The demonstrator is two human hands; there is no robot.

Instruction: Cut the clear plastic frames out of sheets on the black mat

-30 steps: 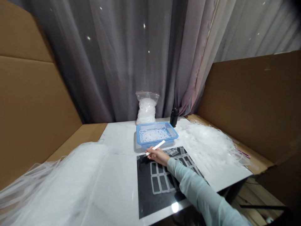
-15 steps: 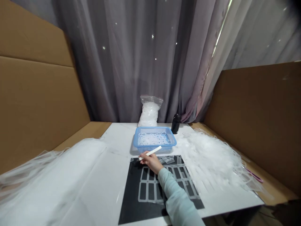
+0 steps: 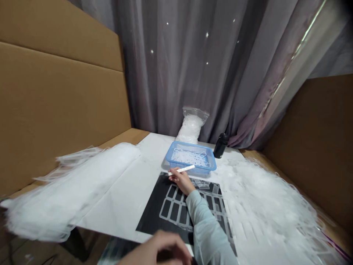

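Observation:
My right hand (image 3: 180,179), in a light blue sleeve, is closed around a slim white stick (image 3: 186,169). It hovers over the far part of a black mat (image 3: 150,219), close to the front of a blue plastic basket (image 3: 213,165). On the mat lie translucent plastic frame sheets (image 3: 174,209) with rows of rectangular openings, partly covered by my right forearm. My left hand (image 3: 157,248) shows large at the bottom edge, below the mat. Its fingers are loosely curved, a gap parts them from the thumb, and nothing shows in them.
White thin strips (image 3: 190,156) fill the basket. Behind it stands a zip bag (image 3: 190,129) of white pieces, with a black bottle (image 3: 221,145) to its right. A long white bundle (image 3: 82,187) lies left; a loose translucent heap (image 3: 270,198) spreads right. Cardboard walls (image 3: 63,95) flank the table.
The view has swung left and tilted. My left hand has come into view at the bottom. My right hand still holds the white stick, which now lies flatter.

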